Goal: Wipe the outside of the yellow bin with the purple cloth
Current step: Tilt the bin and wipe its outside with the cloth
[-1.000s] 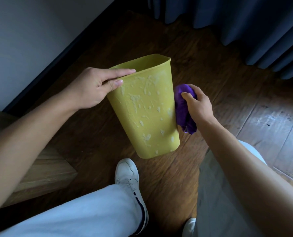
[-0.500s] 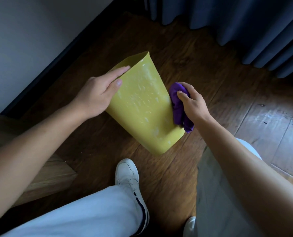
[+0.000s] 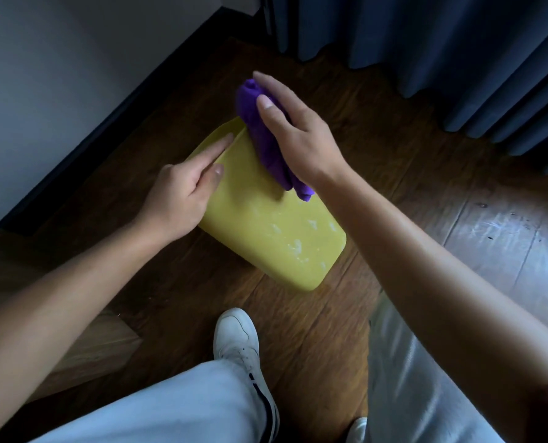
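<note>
The yellow bin [image 3: 276, 231] is tipped far over, its open rim pointing away toward the wall and its base toward me, above the wooden floor. Whitish smears dot its upper side near the base. My left hand [image 3: 183, 193] grips the bin's left edge near the rim, fingers stretched along it. My right hand [image 3: 295, 132] presses the bunched purple cloth [image 3: 263, 139] flat against the bin's upper side close to the rim. The bin's inside is hidden.
Dark wooden floor [image 3: 394, 161] lies under the bin. A white wall with a dark skirting board [image 3: 112, 119] runs on the left, blue curtains [image 3: 442, 52] hang at the back right, a wooden furniture edge [image 3: 26, 266] sits at the left. My white shoe [image 3: 237, 337] stands below the bin.
The bin has tipped much further over, base swinging toward me. My right hand with the cloth moved from the bin's right side up to its upper face near the rim.
</note>
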